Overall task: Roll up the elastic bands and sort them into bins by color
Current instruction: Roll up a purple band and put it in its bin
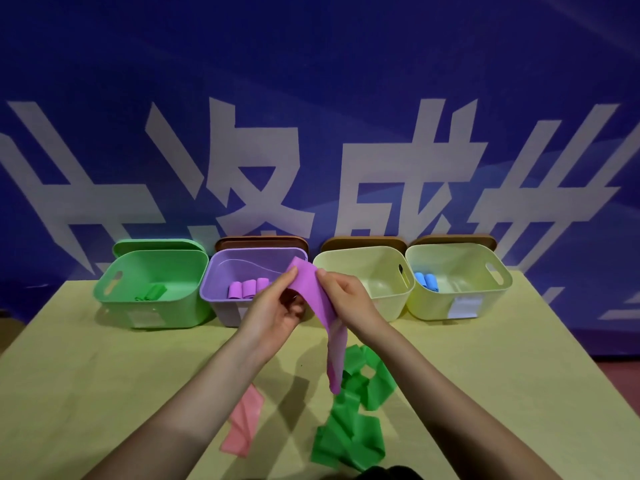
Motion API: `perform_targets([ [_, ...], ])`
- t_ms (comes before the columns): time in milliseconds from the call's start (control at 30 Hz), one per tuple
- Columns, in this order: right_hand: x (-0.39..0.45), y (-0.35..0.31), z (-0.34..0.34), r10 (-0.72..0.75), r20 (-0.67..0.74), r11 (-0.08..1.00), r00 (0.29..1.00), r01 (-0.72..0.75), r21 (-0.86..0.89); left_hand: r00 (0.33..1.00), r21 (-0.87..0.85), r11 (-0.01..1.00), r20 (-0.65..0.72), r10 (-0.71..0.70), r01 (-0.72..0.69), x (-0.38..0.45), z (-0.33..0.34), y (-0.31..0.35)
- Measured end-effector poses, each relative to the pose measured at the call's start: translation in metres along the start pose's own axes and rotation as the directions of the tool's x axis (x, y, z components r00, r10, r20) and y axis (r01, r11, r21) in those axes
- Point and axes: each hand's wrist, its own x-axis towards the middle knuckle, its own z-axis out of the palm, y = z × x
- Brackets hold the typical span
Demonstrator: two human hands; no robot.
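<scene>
Hands are raised together above the middle of the yellow-green tabletop (pixel 104 368), and a long purple elastic band (pixel 323 313) is held between them: its upper end is pinched by the left hand (pixel 277 313) between thumb and curled fingers, and by the right hand (pixel 346 299) just beside it at 3 o'clock, while the rest of the strip hangs down toward 6 o'clock, its lower end in front of a heap of loose green elastic bands (pixel 353 417) that is spread on the tabletop at 5 o'clock from the hands. A flat pink elastic band (pixel 244 424) is seen lying at 7 o'clock from the hands, apart from the green heap. Four plastic bins are lined up along the far edge, at 12 o'clock. A green plastic bin (pixel 152 306) at the 9 o'clock end is seen to hold rolled green bands (pixel 152 292); next to it, a purple plastic bin (pixel 221 306) holds three rolled purple bands (pixel 247 288), partly hidden by the left hand. A pale yellow plastic bin (pixel 367 265) stands directly behind the right hand, its contents not visible. A second pale yellow plastic bin (pixel 460 306) at the 3 o'clock end holds rolled blue bands (pixel 426 281). A blue banner with large white characters (pixel 311 133) is hung behind the bins.
</scene>
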Motion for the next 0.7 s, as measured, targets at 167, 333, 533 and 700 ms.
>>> perform_targets([
  [167, -0.002, 0.001, 0.005, 0.016, -0.041, 0.999, 0.999, -0.014, 0.041, 0.999, -0.015, 1.000, 0.040, 0.017, -0.017, -0.001, -0.001, -0.006],
  [333, -0.015, 0.009, 0.007, 0.041, 0.088, 0.994, 0.995, -0.050, 0.100, 0.991, 0.115, 0.986, -0.029, 0.127, -0.123, 0.005, -0.015, -0.010],
  [533, -0.024, 0.019, 0.006, 0.174, 0.309, 0.940, 0.935, -0.251, 0.230, 0.975, 0.197, 0.967, -0.120, 0.188, -0.162, 0.009, -0.036, -0.012],
  [700, -0.030, 0.026, 0.007, 0.251, 0.424, 0.950, 0.870, -0.305, 0.063, 0.952, -0.035, 0.985, -0.266, 0.155, -0.170, 0.018, -0.070, 0.013],
])
